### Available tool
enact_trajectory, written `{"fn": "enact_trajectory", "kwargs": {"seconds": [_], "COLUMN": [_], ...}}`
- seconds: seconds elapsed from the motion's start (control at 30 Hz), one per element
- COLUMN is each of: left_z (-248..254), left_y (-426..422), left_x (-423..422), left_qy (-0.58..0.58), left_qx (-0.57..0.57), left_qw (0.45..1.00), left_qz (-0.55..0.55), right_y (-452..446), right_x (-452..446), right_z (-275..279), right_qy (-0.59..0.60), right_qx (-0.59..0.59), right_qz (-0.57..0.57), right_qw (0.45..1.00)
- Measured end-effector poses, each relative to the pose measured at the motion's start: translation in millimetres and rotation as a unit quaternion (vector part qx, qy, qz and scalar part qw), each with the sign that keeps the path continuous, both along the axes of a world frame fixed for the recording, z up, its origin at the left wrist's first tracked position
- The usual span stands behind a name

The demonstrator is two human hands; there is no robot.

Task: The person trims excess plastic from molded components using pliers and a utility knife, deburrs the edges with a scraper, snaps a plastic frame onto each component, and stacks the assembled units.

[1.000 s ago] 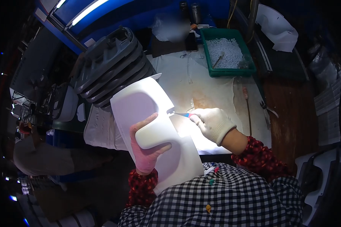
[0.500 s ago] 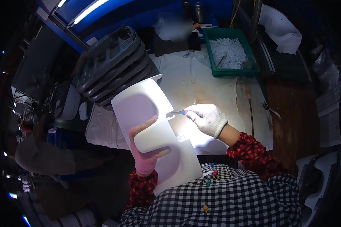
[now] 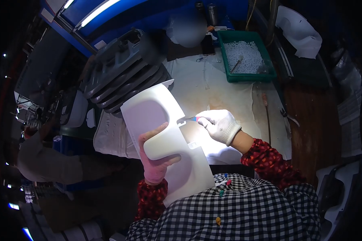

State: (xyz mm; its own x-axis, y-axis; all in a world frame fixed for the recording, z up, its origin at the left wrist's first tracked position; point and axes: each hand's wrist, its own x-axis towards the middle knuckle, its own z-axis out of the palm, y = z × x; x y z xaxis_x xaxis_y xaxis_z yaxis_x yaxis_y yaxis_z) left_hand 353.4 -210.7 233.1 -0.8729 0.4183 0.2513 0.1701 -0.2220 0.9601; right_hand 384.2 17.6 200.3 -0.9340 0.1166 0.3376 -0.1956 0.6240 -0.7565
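Note:
A curved white plastic panel with deep rounded hollows leans against the checked apron, tilted away. My left hand grips its middle tongue, fingers and thumb spread to either side of it. On the panel's right edge is a small notch with a hooked tab. My right hand, in a white knit glove, pinches a small knife with a red and blue grip. Its thin metal blade reaches the edge just above that tab. Whether the blade touches the plastic I cannot tell.
A green tray of white pellets stands at the back of the covered table. Stacked grey moulded parts rise at the left. A thin rod with an orange handle and pliers lie at the right. Another person is at far left.
The surroundings have shifted slightly to the right in view. Both hands keep their hold, and the blade stays at the same notch.

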Motion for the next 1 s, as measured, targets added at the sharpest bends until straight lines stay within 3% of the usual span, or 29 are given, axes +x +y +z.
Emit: {"fn": "enact_trajectory", "kwargs": {"seconds": [0.1, 0.2, 0.33, 0.4, 0.47, 0.53, 0.6, 0.67, 0.73, 0.8, 0.83, 0.87, 0.93, 1.0], "left_z": [-3.9, -4.2, 1.8, 1.5, -2.6, -0.9, 1.1, 4.2, 18.9, 31.2, 49.6, 62.1, 89.8, 99.3], "left_y": [-0.9, -3.0, -1.8, -2.8, -1.4, 2.7, 4.5, 6.7, 12.7, 8.1, 11.3, 12.7, 6.3, 23.1], "left_x": [-4.2, -4.0, 0.1, -1.3, -6.8, -5.1, -2.4, -4.5, -2.6, -16.3, -13.8, -21.8, -42.7, -44.2], "left_qy": [0.051, 0.096, 0.003, -0.019, 0.147, 0.118, 0.087, 0.158, 0.107, 0.125, 0.157, 0.330, 0.473, 0.392], "left_qx": [-0.014, -0.044, -0.003, -0.014, -0.056, -0.021, 0.012, -0.061, -0.028, 0.009, -0.028, -0.087, -0.169, -0.033], "left_qw": [0.999, 0.994, 1.000, 1.000, 0.988, 0.993, 0.996, 0.986, 0.993, 0.991, 0.987, 0.939, 0.859, 0.919], "left_qz": [-0.011, -0.009, 0.002, 0.006, -0.004, -0.011, -0.022, -0.001, -0.029, -0.055, -0.009, 0.036, 0.099, 0.031], "right_y": [11.0, 12.3, 11.5, 9.1, 5.7, 5.4, 13.3, 20.0, 34.0, 53.6, 66.1, 80.0, 106.7, 143.8], "right_x": [-9.6, -14.4, -19.3, -20.3, -20.9, -21.4, -22.7, -15.4, 1.5, 18.4, 27.9, 36.1, 54.0, 59.6], "right_z": [-4.4, -5.1, -5.1, 3.1, 3.9, -5.4, -18.2, -27.7, -37.3, -57.5, -70.7, -91.5, -125.6, -111.4], "right_qy": [-0.015, -0.030, 0.046, 0.071, 0.050, -0.022, -0.028, -0.029, -0.057, -0.127, -0.212, -0.216, -0.173, -0.216], "right_qx": [0.054, 0.012, -0.009, 0.047, 0.047, -0.046, -0.039, -0.051, -0.087, -0.155, -0.152, -0.142, 0.112, 0.116], "right_qz": [0.016, 0.036, 0.046, 0.079, 0.093, 0.067, 0.057, -0.008, -0.031, -0.075, -0.106, -0.114, -0.207, -0.234], "right_qw": [0.998, 0.999, 0.998, 0.993, 0.993, 0.996, 0.997, 0.998, 0.994, 0.977, 0.960, 0.959, 0.956, 0.941]}}
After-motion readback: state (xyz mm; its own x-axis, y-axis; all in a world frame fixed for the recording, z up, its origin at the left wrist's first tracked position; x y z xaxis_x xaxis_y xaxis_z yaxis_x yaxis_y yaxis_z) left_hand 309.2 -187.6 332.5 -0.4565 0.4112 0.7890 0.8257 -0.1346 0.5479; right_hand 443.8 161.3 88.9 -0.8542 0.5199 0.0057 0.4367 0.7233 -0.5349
